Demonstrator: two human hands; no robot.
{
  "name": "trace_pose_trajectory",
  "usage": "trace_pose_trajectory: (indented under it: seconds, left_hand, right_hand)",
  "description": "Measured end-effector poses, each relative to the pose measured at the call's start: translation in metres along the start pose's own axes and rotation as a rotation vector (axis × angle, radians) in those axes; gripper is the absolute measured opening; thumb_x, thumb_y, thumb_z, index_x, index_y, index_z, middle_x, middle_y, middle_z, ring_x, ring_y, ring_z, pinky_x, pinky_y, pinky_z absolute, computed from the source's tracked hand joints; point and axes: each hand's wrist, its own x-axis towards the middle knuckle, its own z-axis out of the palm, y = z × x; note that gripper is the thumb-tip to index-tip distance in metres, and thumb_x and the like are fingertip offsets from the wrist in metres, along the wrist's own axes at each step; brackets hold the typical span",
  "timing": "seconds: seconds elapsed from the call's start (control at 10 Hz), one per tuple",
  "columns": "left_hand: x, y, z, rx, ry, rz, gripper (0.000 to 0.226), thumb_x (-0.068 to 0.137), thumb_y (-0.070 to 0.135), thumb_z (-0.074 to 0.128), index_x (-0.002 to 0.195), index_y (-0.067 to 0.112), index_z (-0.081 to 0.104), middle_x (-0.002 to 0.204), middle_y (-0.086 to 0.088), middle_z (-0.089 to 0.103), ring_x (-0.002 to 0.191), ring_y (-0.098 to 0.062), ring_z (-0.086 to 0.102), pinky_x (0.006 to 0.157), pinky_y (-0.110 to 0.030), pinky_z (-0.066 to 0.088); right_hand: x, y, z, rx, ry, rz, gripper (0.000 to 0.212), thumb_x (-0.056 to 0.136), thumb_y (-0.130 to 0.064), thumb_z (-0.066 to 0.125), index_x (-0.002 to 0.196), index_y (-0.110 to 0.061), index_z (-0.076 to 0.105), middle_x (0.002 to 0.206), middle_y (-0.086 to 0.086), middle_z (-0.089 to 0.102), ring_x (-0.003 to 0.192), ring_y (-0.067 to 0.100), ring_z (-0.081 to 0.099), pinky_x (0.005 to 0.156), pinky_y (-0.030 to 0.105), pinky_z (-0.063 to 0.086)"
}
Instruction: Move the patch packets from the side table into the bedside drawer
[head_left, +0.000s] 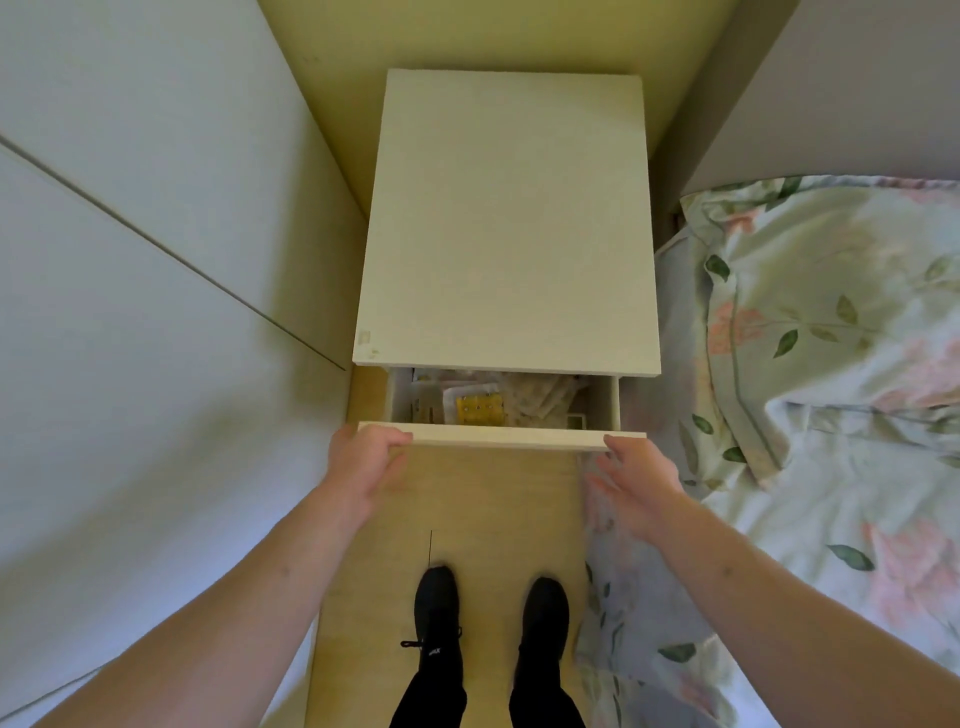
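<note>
The white side table (509, 223) stands in front of me, and nothing lies on its top. Its bedside drawer (498, 436) is pulled partly out below the top. Several patch packets (480, 408) lie inside, pale sachets with one yellow packet in the middle. My left hand (363, 462) is at the left end of the drawer front, thumb lying along its top edge, fingers relaxed against the face. My right hand (641, 475) touches the right end of the front with straight fingers. Neither hand holds a packet.
A bed with a floral cover (831, 364) runs along the right, its cover hanging down beside the drawer. White cupboard doors (130, 260) close off the left. My feet in black shoes (436, 608) stand on a narrow strip of wooden floor (493, 509).
</note>
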Motion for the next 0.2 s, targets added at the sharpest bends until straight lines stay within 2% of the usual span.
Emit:
trace_pose_trajectory:
  seconds: [0.1, 0.2]
  left_hand:
    - [-0.012, 0.018, 0.017, 0.072, -0.121, 0.09, 0.095, 0.084, -0.008, 0.065, 0.158, 0.027, 0.016, 0.154, -0.007, 0.038, 0.13, -0.027, 0.051, 0.112, -0.045, 0.044]
    - [-0.037, 0.017, 0.023, 0.322, -0.123, 0.167, 0.092, 0.081, -0.005, 0.062, 0.158, 0.027, 0.024, 0.155, 0.002, 0.041, 0.126, -0.016, 0.051, 0.111, -0.049, 0.043]
  right_hand:
    - [-0.001, -0.018, 0.019, 0.006, -0.062, -0.06, 0.035, 0.094, -0.012, 0.064, 0.128, -0.012, 0.054, 0.12, 0.007, 0.062, 0.11, 0.021, 0.06, 0.078, 0.033, 0.055]
    - [-0.012, -0.023, 0.031, -0.054, -0.104, -0.149, 0.042, 0.095, -0.009, 0.062, 0.134, -0.009, 0.049, 0.128, 0.007, 0.06, 0.118, 0.021, 0.056, 0.083, 0.038, 0.056]
